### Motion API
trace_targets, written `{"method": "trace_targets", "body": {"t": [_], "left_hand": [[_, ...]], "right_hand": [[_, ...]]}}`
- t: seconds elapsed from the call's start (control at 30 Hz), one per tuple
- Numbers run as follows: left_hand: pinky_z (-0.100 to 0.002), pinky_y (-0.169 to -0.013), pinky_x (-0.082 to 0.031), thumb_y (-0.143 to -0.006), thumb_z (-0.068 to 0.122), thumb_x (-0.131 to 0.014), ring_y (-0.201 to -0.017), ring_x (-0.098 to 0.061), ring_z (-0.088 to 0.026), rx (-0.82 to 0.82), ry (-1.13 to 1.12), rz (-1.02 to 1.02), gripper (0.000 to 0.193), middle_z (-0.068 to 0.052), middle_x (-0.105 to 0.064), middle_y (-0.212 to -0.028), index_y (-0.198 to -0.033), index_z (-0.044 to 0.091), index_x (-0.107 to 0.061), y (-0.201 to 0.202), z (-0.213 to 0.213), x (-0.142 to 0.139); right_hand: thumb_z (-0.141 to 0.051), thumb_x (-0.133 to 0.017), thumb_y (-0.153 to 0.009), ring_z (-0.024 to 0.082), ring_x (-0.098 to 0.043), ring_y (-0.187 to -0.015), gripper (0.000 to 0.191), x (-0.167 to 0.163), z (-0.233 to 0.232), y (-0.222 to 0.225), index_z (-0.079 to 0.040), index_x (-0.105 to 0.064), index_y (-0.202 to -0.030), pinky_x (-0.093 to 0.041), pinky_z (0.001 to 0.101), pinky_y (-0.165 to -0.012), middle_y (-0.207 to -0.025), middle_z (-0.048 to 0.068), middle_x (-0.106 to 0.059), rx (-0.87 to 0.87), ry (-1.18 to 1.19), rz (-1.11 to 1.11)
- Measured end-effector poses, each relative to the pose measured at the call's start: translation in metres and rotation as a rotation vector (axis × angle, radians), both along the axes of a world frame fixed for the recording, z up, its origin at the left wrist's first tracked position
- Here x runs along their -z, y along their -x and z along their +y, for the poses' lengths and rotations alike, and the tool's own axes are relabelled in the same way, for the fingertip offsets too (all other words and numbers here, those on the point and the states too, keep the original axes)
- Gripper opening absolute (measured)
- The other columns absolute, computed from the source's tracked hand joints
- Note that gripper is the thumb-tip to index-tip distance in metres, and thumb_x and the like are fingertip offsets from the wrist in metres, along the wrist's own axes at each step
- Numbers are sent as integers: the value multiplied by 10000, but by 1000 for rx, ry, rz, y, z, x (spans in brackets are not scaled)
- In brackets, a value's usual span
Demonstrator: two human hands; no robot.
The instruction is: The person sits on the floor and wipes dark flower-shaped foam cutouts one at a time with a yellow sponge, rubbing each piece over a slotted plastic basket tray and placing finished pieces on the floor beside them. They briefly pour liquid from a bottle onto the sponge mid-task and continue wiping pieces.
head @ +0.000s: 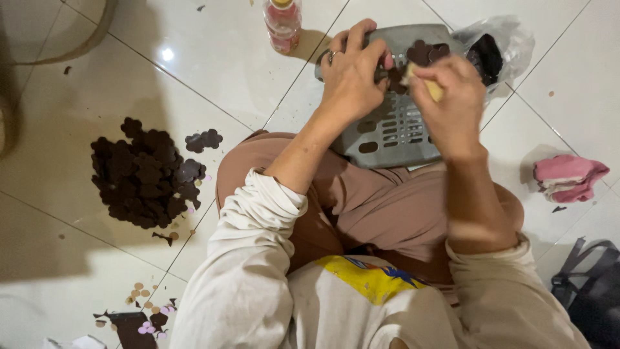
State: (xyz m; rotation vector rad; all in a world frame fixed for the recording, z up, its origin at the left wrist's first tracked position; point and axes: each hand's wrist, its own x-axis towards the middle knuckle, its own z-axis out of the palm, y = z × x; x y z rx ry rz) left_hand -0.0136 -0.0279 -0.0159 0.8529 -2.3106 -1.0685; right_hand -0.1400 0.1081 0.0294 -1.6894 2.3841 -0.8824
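Note:
My left hand (352,74), a ring on one finger, presses on a dark flower-shaped cutout (395,79) lying on an upturned grey plastic basket (394,132) that rests against my knees. My right hand (452,97) is closed around a small yellowish tool (431,87) held against the same cutout. More dark cutouts (426,52) lie on the basket's far end.
A heap of dark flower-shaped cutouts (145,174) lies on the white tiled floor at the left, with small round scraps (152,310) nearby. A clear plastic bag with dark pieces (494,52), a pink-capped bottle (283,22), a pink cloth (568,178) and a dark bag (591,291) surround me.

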Motion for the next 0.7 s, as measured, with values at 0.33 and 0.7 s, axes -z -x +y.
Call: {"method": "trace_targets", "body": {"t": [0.33,0.7], "left_hand": [[-618,-984,-389,-691,119,-854,-1348,-423,-435,-5,10,7,340,-82,-460,-1450,-932,173,-621,3,2,-7],[-675,-1093,-295,-720,149,-833,-1355,-403,-499,-25,89,24,212,-126,-452,-1474,-880,215,-711,6,9,4]], "right_hand": [[-16,-765,-989,348,-618,-984,89,-5,7,-15,-6,-758,-1077,-507,440,-879,-1057,143,-652,-39,-86,50],[-52,-822,-989,328,-654,-1022,175,-1,2,-9,-5,-764,-1148,-537,423,-893,-1149,149,-659,-25,-19,47]]}}
